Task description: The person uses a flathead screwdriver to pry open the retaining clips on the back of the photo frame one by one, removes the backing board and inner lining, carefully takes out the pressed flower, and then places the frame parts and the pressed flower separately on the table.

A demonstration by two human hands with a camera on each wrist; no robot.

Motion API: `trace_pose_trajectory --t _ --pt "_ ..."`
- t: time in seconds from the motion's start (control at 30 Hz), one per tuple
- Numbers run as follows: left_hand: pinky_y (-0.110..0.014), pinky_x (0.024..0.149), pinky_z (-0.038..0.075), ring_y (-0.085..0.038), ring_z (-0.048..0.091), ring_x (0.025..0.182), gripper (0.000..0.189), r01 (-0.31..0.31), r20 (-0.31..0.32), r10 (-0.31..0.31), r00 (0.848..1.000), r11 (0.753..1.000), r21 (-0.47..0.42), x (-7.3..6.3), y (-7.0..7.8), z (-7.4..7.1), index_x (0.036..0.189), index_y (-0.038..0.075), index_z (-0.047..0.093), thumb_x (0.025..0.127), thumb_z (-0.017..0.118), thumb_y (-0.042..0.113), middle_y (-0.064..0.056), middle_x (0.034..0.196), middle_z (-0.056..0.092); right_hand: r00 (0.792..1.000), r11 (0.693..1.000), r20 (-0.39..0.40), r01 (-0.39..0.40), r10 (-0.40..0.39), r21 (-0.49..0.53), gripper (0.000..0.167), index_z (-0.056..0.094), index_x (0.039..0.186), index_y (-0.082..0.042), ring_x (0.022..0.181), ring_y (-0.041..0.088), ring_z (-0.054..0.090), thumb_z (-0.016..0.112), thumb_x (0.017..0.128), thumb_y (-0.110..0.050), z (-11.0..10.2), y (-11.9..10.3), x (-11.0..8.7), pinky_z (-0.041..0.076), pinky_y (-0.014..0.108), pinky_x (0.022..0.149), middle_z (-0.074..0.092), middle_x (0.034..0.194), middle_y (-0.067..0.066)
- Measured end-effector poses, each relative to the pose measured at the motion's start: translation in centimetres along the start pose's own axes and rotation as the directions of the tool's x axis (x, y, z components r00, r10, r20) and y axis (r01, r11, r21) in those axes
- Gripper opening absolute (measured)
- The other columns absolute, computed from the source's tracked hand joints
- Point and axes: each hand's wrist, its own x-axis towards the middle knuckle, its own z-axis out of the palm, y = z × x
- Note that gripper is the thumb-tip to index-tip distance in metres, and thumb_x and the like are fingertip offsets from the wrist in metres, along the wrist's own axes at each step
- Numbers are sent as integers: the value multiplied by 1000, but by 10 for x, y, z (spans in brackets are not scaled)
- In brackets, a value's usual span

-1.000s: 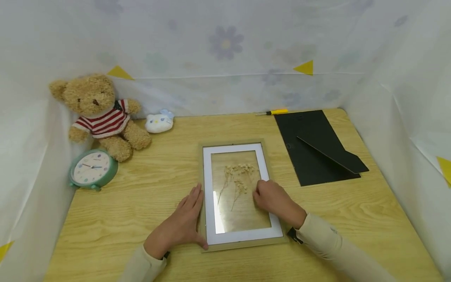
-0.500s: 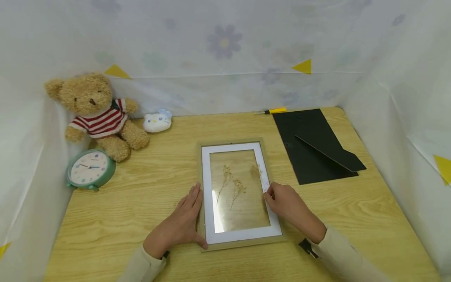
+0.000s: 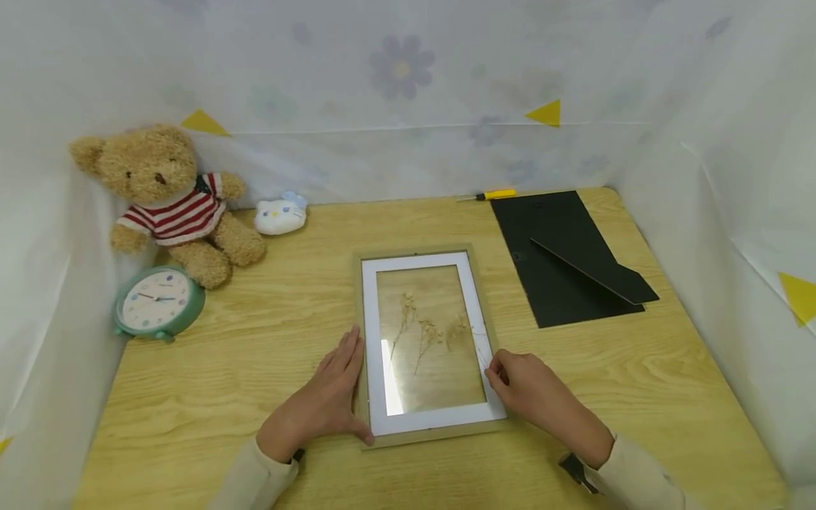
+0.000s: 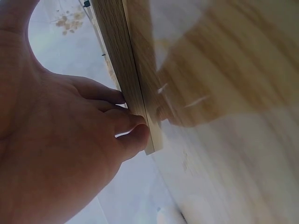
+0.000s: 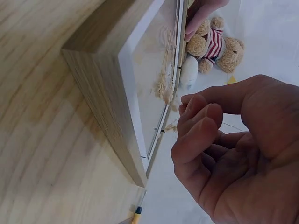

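Observation:
A wooden picture frame (image 3: 440, 430) with a white mat (image 3: 421, 423) around clear glass lies on the table. Two dried flower sprigs (image 3: 428, 336) lie on the glass, side by side. My right hand (image 3: 542, 389), at the frame's right edge, pinches the stem of a third dried flower sprig (image 3: 460, 327) between thumb and fingertips; its head slants over the mat and glass. In the right wrist view, that thin stem runs behind the curled fingers (image 5: 194, 140). My left hand (image 3: 321, 404) rests along the left edge, fingers straight, thumb at the lower corner.
A black backing board (image 3: 554, 276) with its stand partly raised lies at the right. Behind it is a yellow screwdriver (image 3: 497, 195). A teddy bear (image 3: 181, 205), a white cat plush (image 3: 280, 215) and a green alarm clock (image 3: 159, 303) stand at the left, near the fabric wall.
My right hand has moved right and toward me, off the glass to the frame's edge, drawing the third sprig along. My left hand stays at the left edge. The head view has shifted slightly.

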Motion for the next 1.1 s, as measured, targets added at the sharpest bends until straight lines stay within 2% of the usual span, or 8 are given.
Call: trace_pose_trajectory --t 0.23,0.53,0.8,0.9,1.0,1.1 --pt "-58 117 20 -41 3 151 153 4 -5 -4 1000 1000 9 0 -1 0 155 -12 7 49 97 52 -27 164 -6 998 998 6 -58 58 -7 9 65 86 -8 54 6 44 66 94 -11 4 4 -1 39 24 51 54 63 -7" --pt "-58 116 21 -39 1 152 154 -11 -7 11 1000 1000 7 1 -3 -2 155 -11 5 50 97 52 -27 164 -5 998 1000 58 1 -1 -3 15 61 79 -12 55 5 43 69 92 -8 14 9 2 39 23 51 49 61 -10" --pt "-58 116 21 -39 1 152 154 -15 -4 15 1000 1000 2 2 -2 -2 155 -11 5 49 97 53 -26 164 -5 998 1000 67 -17 17 -2 18 61 77 -14 57 5 45 71 90 -6 17 8 4 40 24 52 51 63 -10" --pt "-58 117 20 -40 2 152 154 -17 -6 17 1000 1000 4 2 -3 -2 155 -11 5 49 97 53 -26 164 -5 998 1000 65 -22 23 -14 11 65 83 -12 59 5 47 73 89 -7 18 8 4 42 24 54 55 65 -10" --pt "-58 117 20 -40 2 152 154 -17 2 17 1000 1000 -1 2 -3 -2 155 -11 4 50 97 53 -25 164 -6 997 999 65 -50 51 -20 9 67 91 -8 58 5 48 75 89 -13 18 5 3 43 26 54 56 67 -8" --pt "-58 117 20 -38 0 152 153 -15 13 15 1000 1000 -7 1 -3 -2 156 -10 3 51 97 52 -25 164 -7 994 994 54 -90 93 -66 29 65 87 -8 53 9 47 76 89 -34 22 -3 3 40 29 49 53 62 -5"
